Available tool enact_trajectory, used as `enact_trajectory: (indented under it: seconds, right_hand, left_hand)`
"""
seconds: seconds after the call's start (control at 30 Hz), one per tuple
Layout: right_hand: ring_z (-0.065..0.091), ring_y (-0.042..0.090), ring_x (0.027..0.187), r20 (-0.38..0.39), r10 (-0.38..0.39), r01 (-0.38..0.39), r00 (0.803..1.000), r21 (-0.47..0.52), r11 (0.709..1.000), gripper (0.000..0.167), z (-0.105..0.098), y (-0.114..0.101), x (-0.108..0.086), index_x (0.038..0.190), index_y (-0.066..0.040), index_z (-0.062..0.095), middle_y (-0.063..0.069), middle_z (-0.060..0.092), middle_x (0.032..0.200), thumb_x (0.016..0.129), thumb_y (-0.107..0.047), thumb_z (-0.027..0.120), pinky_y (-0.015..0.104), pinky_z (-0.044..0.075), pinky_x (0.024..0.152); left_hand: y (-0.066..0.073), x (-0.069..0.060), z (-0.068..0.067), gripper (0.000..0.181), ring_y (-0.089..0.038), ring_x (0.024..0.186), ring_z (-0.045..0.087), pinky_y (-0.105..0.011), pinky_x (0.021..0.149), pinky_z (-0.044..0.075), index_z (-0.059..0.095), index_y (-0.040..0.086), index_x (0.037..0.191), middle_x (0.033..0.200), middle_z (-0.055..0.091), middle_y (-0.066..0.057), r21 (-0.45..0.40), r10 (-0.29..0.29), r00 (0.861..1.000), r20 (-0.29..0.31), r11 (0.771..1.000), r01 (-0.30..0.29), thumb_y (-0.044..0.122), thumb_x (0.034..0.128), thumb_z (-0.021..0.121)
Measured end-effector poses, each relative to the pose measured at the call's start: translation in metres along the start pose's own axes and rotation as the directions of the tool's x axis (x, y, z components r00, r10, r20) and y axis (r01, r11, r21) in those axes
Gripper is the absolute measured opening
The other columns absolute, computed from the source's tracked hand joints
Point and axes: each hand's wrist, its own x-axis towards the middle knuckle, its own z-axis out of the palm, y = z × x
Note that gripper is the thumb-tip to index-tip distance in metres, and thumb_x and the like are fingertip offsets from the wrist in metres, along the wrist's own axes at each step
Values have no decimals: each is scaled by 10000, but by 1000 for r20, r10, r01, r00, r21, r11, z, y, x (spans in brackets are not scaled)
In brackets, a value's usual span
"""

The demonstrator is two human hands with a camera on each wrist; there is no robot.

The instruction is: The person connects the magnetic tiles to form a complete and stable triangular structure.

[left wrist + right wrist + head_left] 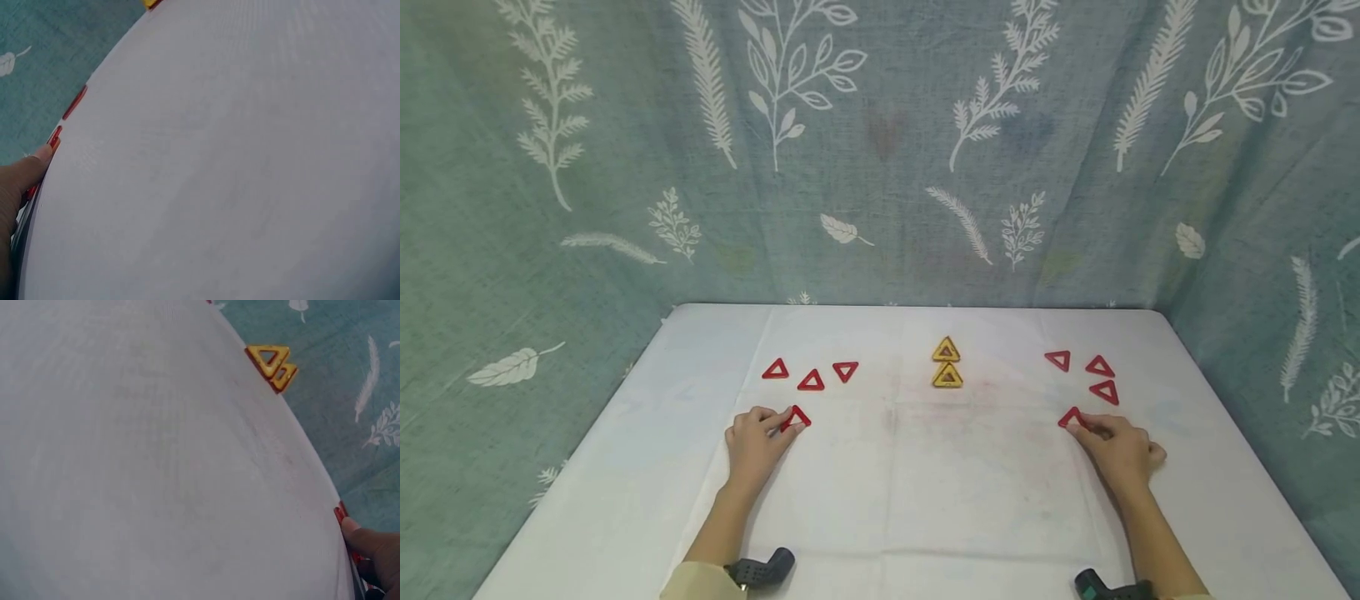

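My left hand [754, 446] pinches a red hollow triangle [802, 414] between thumb and fingers at the left of the table. On the right side, my right hand [1118, 454] holds a matching red triangle [1066, 417] by its edge. Whether either piece touches the cloth I cannot tell. In the left wrist view the thumb [39, 156] presses against red edges; the right wrist view shows the right thumb [353, 528] on its red piece. Two yellow triangles [947, 384] lie at the middle back, one behind the other, with red beneath them in the right wrist view.
Three loose red triangles [811, 388] lie beyond my left hand, and three more [1101, 373] beyond my right. White cloth [955, 492] covers the table. A green leaf-patterned curtain [880, 183] stands behind and along both sides.
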Motion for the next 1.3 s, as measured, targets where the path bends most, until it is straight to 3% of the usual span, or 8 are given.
enact_trajectory:
  seconds: [0.27, 0.67, 1.0, 1.3]
  right_hand:
    - [491, 389, 1044, -19, -71, 71, 997, 17, 997, 405, 6, -2, -4, 1134, 10, 655, 227, 610, 1098, 832, -253, 723, 529, 210, 858]
    - [568, 335, 958, 32, -193, 191, 981, 54, 980, 363, 9, -4, -8, 1069, -9, 702, 172, 646, 1020, 794, -238, 764, 443, 399, 776]
    - [591, 255, 846, 41, -284, 279, 958, 90, 956, 303, 14, -10, -10, 987, -36, 737, 103, 670, 918, 734, -185, 807, 350, 388, 717]
    - [530, 211, 775, 73, -320, 313, 944, 100, 945, 285, 21, -17, -10, 953, -52, 750, 82, 674, 868, 713, -188, 818, 355, 271, 695]
  left_hand:
    - [14, -5, 5, 432, -311, 1024, 453, -483, 873, 262, 661, 115, 1194, 1023, 564, -97, -12, 9, 1000, 19, 1000, -9, 313, 817, 727]
    - [37, -15, 19, 430, -255, 966, 480, -431, 819, 297, 684, 159, 1170, 997, 574, -53, -46, 65, 997, 44, 997, -63, 340, 786, 753]
    - [55, -17, 29, 423, -216, 917, 477, -410, 803, 300, 699, 183, 1141, 963, 574, -13, -54, 129, 990, 59, 991, -126, 366, 766, 766]
    - [72, -18, 42, 398, -176, 872, 465, -387, 780, 301, 715, 194, 1114, 925, 569, 24, -85, 190, 979, 66, 979, -185, 363, 757, 770]
